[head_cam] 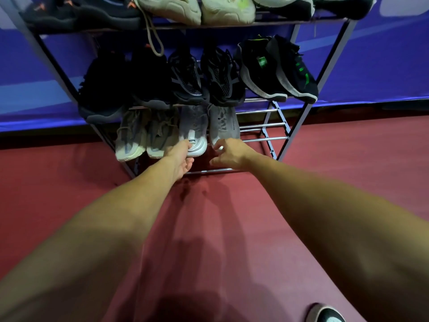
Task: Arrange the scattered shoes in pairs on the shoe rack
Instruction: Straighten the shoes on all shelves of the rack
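The dark red carpeted floor (69, 182) fills most of the view, with a blue wall panel (383, 66) behind. Against that panel stands the grey metal tube-bar shoe rack (262, 138), showing 3 tiers.

The top tier carries dark shoes on its left and a pale beige knit pair (197, 8), from which a beige lace loop (154, 36) hangs down. The middle tier holds 3 pairs: an all-black pair (120, 84), a black mesh pair (206, 77) and a black pair with green accents (278, 73). On the bottom tier sit a cream knit pair (144, 135) and, just beside it, the 2 grey suede trainers with white heels: the left trainer (193, 129) and the right trainer (224, 124), side by side, toes inward.

The left hand (181, 159) lies with its fingers (184, 145) stretched out against the left trainer's heel, gripping nothing. The right hand (229, 154) curls over the right trainer's heel; whether it actually grips I cannot tell.

Risks, as I judge them: a hard push could drive the toes between the widely spaced bars, or knock the cream pair askew. A grey-and-white shoe (329, 314) at the bottom edge is off the rack; whether loose or worn is unclear.
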`<state>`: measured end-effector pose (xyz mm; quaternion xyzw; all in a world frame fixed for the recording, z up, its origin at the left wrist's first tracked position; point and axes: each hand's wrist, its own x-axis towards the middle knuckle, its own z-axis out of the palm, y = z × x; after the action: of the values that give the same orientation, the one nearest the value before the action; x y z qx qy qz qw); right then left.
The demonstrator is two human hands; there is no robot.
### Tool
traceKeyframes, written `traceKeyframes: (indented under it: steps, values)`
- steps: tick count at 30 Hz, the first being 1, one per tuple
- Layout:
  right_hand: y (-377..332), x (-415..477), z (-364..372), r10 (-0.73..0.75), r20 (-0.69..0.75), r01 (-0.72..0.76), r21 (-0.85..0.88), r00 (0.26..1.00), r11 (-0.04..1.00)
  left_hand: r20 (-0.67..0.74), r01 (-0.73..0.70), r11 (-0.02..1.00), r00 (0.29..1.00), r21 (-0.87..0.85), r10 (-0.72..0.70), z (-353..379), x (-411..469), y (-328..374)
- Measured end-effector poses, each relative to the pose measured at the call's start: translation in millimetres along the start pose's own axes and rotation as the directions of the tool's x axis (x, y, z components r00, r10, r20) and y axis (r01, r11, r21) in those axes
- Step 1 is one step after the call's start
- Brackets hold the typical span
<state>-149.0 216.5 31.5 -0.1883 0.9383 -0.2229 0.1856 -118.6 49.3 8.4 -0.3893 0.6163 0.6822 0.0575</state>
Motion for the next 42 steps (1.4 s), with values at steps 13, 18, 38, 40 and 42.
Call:
traceKeyframes:
  steps: [13, 18, 38, 40, 42]
  values:
    - [-33, -21, -2, 0.046, -0.190, -0.028, 0.094, 0.981, 0.995, -0.150, -0.144, 0.988, 0.979, -0.053, 0.135, -96, -31, 12]
    - [-45, -27, -5, 0.031, -0.261, -0.014, 0.068, 0.965, 0.998, -0.143, -0.184, 0.981, 0.974, -0.059, 0.174, -97, -35, 18]
    - [-33, -37, -8, 0.066, 0.104, -0.047, -0.173, 0.992, 0.984, -0.001, -0.299, 0.934, 0.952, 0.198, 0.305, -59, -23, 21]
    - [-30, -39, -8, 0.096, 0.102, -0.084, -0.118, 0.990, 0.989, 0.004, -0.347, 0.864, 0.929, 0.363, 0.371, -58, -19, 18]
    - [-25, -41, -10, 0.098, 0.108, -0.089, -0.085, 0.989, 0.992, 0.052, -0.387, 0.770, 0.906, 0.506, 0.421, -59, -14, 14]
